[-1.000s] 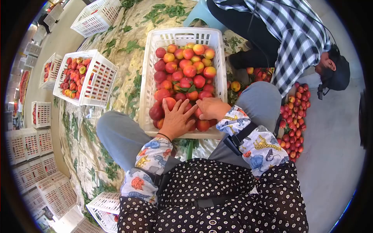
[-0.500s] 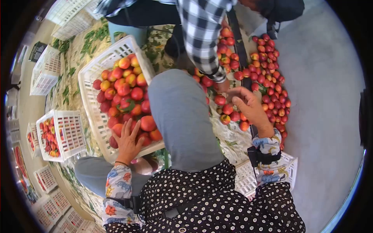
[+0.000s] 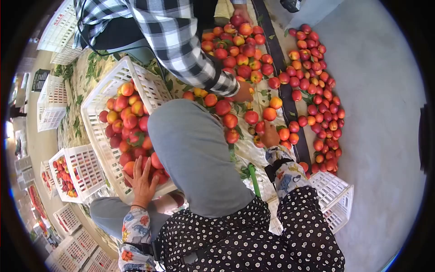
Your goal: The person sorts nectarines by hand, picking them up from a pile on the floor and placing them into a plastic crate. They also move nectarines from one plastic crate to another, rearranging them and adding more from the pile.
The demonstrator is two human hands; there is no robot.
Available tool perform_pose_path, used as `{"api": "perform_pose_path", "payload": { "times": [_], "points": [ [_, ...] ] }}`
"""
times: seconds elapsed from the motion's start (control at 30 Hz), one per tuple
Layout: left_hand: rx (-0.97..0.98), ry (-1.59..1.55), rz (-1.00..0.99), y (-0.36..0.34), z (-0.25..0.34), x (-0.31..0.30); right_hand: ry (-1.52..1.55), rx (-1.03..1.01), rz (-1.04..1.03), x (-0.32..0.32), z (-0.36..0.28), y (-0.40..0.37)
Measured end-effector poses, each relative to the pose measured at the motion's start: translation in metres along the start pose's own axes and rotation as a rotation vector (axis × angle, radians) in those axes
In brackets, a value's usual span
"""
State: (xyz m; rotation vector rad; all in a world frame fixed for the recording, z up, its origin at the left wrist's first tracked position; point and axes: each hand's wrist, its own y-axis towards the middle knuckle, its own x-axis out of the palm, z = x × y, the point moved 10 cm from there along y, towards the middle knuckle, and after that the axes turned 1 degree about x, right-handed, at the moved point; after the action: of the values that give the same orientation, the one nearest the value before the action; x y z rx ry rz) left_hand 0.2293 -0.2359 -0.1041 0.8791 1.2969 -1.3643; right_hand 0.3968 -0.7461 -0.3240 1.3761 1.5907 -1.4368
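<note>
1. At the lower end of the big white crate [image 3: 147,84], the person's left hand [image 3: 144,186] lies with its fingers spread over the fruit inside. The palm faces down and the fingers are not closed around any piece.
2. Within the big white crate, red-and-yellow fruit [image 3: 130,121] sits heaped, with a few green leaves among it. The raised knee [image 3: 195,154] hides part of its right side.
3. Well to the right of the big white crate, beyond that knee, the person's right hand [image 3: 270,136] reaches down among loose fruit [image 3: 244,71] on the ground. A red fruit [image 3: 260,127] is right at its fingertips. Most of the fingers are hidden, so how far they are bent, and whether they have hold of it, I cannot tell.
4. Also right of the big white crate, between it and a dark strip [image 3: 274,50], the loose fruit spreads over a pale sheet [image 3: 267,158]. Past the strip, more fruit lies in a long band [image 3: 316,65] beside the grey floor [image 3: 376,113].
5. Above and right of the big white crate, a co-worker's checked sleeve [image 3: 176,50] stretches down, the hand [image 3: 245,92] low over the loose fruit.
6. Left of the big white crate stands a smaller-looking crate [image 3: 88,167], also holding fruit.
</note>
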Motion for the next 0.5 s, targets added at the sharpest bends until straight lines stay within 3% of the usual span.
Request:
{"api": "perform_pose_path", "payload": {
  "times": [0.1, 0.17, 0.23, 0.27, 0.3, 0.37, 0.43, 0.5],
  "points": [
    [-0.011, -0.005, 0.006, 0.000, 0.002, -0.005, -0.098, 0.090, -0.185, 0.001, -0.019, 0.012],
    [0.005, -0.009, 0.012, 0.000, 0.004, -0.005, -0.078, 0.076, -0.189, 0.005, -0.019, 0.019],
    [-0.004, -0.020, 0.020, 0.000, 0.005, -0.008, 0.236, 0.048, -0.292, 0.024, -0.001, 0.028],
    [0.000, -0.023, 0.025, 0.000, 0.005, -0.008, 0.666, 0.020, -0.339, 0.067, 0.024, 0.039],
    [0.006, -0.027, 0.031, 0.001, 0.006, -0.008, 0.659, 0.013, -0.333, 0.046, 0.018, 0.032],
    [0.002, -0.034, 0.033, 0.001, 0.007, -0.009, 1.466, 0.187, -0.800, 0.016, -0.031, -0.014],
    [0.007, -0.038, 0.033, 0.000, 0.008, -0.010, 1.589, 0.220, -0.790, -0.002, -0.042, -0.028],
    [-0.004, -0.047, 0.028, 0.001, 0.008, -0.010, 1.869, 0.180, -0.927, -0.045, -0.075, -0.049]
  ]
}}
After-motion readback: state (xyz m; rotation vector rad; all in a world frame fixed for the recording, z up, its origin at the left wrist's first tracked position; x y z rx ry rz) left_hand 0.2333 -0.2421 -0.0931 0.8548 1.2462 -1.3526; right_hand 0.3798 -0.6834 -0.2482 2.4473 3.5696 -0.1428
